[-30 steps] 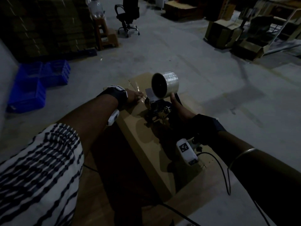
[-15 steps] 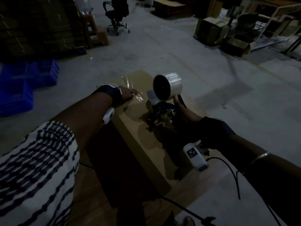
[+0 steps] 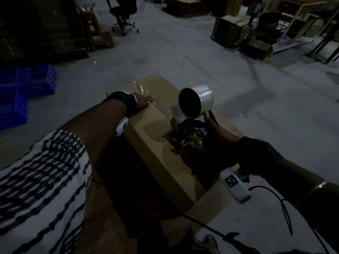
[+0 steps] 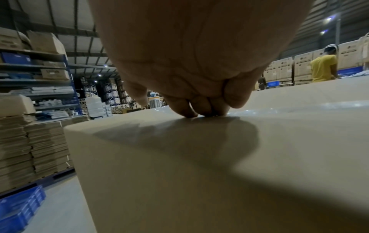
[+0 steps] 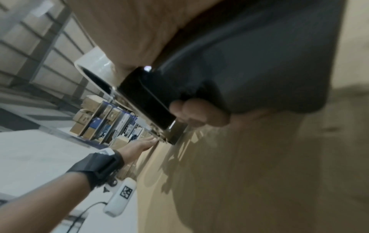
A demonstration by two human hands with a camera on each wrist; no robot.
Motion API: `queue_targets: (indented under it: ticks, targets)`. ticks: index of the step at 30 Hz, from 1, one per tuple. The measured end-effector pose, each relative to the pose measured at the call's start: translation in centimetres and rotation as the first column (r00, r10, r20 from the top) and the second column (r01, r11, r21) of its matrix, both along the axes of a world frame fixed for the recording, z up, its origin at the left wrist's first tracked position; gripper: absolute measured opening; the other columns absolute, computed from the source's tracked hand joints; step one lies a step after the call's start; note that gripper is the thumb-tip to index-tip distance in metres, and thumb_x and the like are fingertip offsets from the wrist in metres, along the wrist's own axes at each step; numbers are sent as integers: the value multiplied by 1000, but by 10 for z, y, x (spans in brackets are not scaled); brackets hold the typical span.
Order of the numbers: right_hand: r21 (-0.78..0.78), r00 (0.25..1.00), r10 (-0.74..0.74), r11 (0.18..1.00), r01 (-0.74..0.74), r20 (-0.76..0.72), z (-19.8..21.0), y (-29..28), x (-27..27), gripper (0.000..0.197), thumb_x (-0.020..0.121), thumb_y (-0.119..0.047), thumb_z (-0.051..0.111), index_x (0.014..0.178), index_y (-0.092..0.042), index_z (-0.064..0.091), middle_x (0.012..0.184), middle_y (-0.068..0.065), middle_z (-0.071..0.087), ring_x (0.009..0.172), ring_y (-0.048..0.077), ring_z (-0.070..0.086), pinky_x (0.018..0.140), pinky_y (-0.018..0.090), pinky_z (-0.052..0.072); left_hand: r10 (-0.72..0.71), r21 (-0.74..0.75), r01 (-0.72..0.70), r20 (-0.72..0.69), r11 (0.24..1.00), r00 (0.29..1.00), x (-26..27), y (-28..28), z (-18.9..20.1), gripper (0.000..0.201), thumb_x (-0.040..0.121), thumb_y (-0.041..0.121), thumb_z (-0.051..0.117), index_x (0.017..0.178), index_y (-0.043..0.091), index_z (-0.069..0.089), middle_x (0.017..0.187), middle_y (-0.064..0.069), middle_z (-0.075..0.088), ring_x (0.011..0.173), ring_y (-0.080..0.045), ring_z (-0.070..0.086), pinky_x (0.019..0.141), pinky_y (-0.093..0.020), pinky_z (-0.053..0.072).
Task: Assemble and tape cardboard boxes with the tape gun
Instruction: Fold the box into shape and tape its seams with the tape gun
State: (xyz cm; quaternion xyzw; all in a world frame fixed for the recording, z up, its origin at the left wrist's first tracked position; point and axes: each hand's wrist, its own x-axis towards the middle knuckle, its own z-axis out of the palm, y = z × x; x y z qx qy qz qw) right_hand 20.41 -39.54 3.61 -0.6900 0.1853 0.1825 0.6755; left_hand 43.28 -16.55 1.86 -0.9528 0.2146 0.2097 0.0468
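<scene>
mid-seam taping: right hand (image 3: 218, 132) grips the metal tape gun with clear roll (image 3: 189, 125) at centre frame, left hand (image 3: 142, 102) flat (fingers pressing) on the brown cardboard box (image 3: 146, 131); next, pull toward the near edge.

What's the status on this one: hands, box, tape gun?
Left hand presses flat on the cardboard box. Right hand grips the tape gun on the box top. Nothing blocking.

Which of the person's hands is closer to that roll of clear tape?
Right. The right hand grips the tape gun, thumb just under the tape roll. The left hand presses the cardboard box top farther along the seam.
</scene>
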Motion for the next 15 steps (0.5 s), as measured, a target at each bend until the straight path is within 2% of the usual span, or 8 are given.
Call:
queue_targets:
  ticks: [3, 7, 9, 10, 11, 12, 13, 15]
  targets:
    - [10, 999, -32, 999, 32, 11, 1, -2, -4, 37, 105, -54, 22, 94, -32, 49, 100, -7, 60, 93, 13, 60, 92, 35, 45, -3, 12, 3, -8, 1000, 1000, -1, -2, 4, 48, 106, 35, 27, 153, 29, 21, 161, -3, 19, 144, -27, 26, 114, -33, 20]
    - [21, 1000, 5, 1000, -5, 21, -4, 2, -3, 40, 101, -62, 26, 115, -37, 54, 132, 7, 60, 114, 22, 59, 106, 41, 41, -1, 13, 1, 30, 1000, 1000, -7, -5, 11, 50, 105, 33, 32, 153, 26, 22, 160, -5, 20, 144, -30, 26, 115, -34, 22]
    - [20, 999, 0, 1000, 0, 46, -5, 1, -2, 31, 102, -59, 27, 106, -40, 52, 139, 7, 57, 120, 21, 57, 112, 42, 40, -21, -25, 23, 54, 999, 998, -14, -5, 12, 53, 103, 30, 38, 153, 26, 23, 159, -6, 24, 143, -30, 28, 114, -34, 24]
    - [29, 999, -9, 1000, 7, 53, -6, 0, -2, 29, 103, -57, 27, 102, -40, 51, 137, 8, 60, 117, 20, 60, 109, 39, 44, -48, -48, 51, 56, 998, 997, -19, -7, 14, 54, 102, 29, 40, 153, 26, 24, 158, -6, 25, 142, -30, 30, 112, -33, 25]
    - [45, 999, -8, 999, 6, 50, -7, -2, -2, 31, 104, -55, 27, 99, -39, 53, 122, 6, 70, 103, 15, 67, 95, 32, 54, -85, -65, 88, 52, 994, 995, -25, -9, 15, 53, 102, 29, 40, 153, 26, 25, 158, -7, 28, 141, -29, 32, 111, -32, 26]
    - [59, 999, 2, 998, -4, 39, -8, -3, -2, 36, 105, -55, 27, 98, -34, 56, 97, 2, 77, 80, 9, 71, 73, 24, 58, -125, -75, 127, 39, 989, 991, -32, -13, 13, 52, 102, 29, 41, 152, 26, 26, 156, -7, 31, 139, -29, 35, 109, -31, 28]
    - [77, 1000, -2, 997, 0, 30, -9, -4, -1, 42, 105, -55, 26, 97, -28, 58, 75, -2, 74, 60, 5, 68, 55, 20, 54, -161, -69, 161, 12, 985, 987, -39, -17, 11, 51, 102, 30, 41, 152, 26, 28, 155, -7, 34, 137, -29, 37, 108, -30, 29]
    - [96, 1000, -14, 995, 12, 22, -10, -8, 0, 51, 104, -57, 26, 98, -20, 61, 62, -4, 66, 46, 2, 62, 44, 17, 47, -216, -43, 214, -52, 976, 975, -51, -24, 3, 50, 102, 35, 42, 150, 28, 31, 153, -5, 37, 134, -28, 41, 108, -32, 31]
